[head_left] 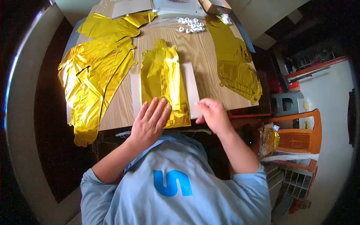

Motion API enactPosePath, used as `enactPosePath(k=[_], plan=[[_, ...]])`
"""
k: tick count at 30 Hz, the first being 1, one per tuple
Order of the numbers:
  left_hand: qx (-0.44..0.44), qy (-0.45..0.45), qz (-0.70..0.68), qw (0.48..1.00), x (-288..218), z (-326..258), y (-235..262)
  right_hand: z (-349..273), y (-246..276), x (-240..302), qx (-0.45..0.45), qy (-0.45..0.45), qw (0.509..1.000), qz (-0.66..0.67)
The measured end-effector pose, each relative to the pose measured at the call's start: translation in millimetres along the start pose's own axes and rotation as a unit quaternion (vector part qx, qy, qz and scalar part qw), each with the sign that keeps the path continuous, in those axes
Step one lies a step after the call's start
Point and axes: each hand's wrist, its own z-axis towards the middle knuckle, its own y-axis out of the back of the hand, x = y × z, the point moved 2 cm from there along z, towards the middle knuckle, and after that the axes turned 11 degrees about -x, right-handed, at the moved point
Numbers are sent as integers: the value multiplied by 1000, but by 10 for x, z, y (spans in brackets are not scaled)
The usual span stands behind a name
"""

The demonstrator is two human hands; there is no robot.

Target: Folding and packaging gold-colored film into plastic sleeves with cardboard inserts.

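Observation:
A flat gold foil balloon (157, 71) lies lengthwise in front of me, its narrow tabbed end pointing away. Beneath it is a pale card (192, 90), which shows along both sides of the foil. My left hand (150, 120) rests flat on the lower part of the balloon, fingers stretched out. At the card's right edge, my right hand (212, 114) has its thumb and fingers closed on the card near the lower corner. The fingertips under the card are partly hidden.
Gold foil balloons lie in a pile (93, 71) at the left and another stack (236, 63) at the right. White ribbon rolls (191, 25), clear plastic bags (176, 9) and a cardboard box (215, 6) sit at the far side. A wooden chair (296, 138) stands right of me.

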Motion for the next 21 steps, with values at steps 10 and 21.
enactPosePath(k=[10,21], plan=[[-23,15,-12,1000,30,-41,-18,868,766,187,-180,34,981,-68],[-7,58,-48,997,-104,240,74,158,262,-15,67,-13,993,-95]])
